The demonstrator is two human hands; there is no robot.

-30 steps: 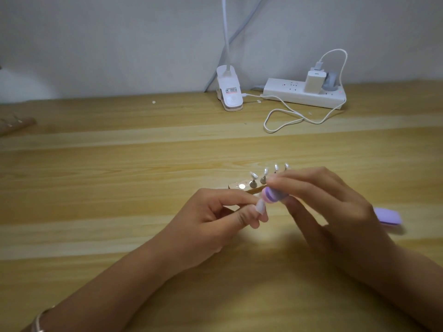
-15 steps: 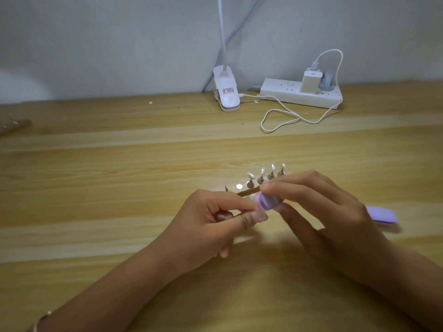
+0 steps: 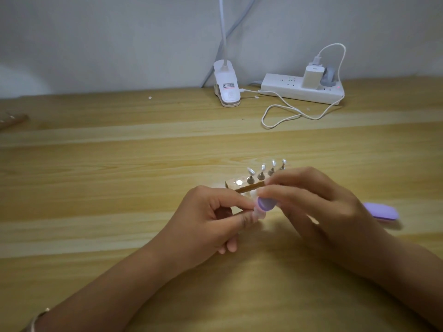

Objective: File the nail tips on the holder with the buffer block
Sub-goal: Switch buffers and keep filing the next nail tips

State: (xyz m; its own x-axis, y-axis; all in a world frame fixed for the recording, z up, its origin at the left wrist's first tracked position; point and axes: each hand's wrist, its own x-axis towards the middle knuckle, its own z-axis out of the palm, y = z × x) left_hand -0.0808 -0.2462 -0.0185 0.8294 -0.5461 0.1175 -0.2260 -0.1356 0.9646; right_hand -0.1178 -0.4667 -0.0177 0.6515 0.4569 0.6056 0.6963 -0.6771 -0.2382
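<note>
A small wooden holder [image 3: 233,183] lies on the table with several pale nail tips on metal stands [image 3: 261,173] standing in a row; its leftmost socket is bare. My left hand [image 3: 211,224] pinches one nail tip [image 3: 258,214] between thumb and forefinger, in front of the holder. My right hand [image 3: 318,209] grips the purple buffer block [image 3: 338,205], whose near end [image 3: 265,204] touches that nail tip. The block's far end pokes out to the right of the hand. My right fingers hide the holder's right part.
A white clip lamp [image 3: 226,88] and a white power strip [image 3: 302,91] with a charger and looping cable [image 3: 287,113] stand at the table's back edge by the wall. A wooden item [image 3: 12,119] lies at the far left edge.
The buffer's near end has slid slightly lower against the nail tip pinched in my left hand. Both hands stay in front of the holder, almost in place.
</note>
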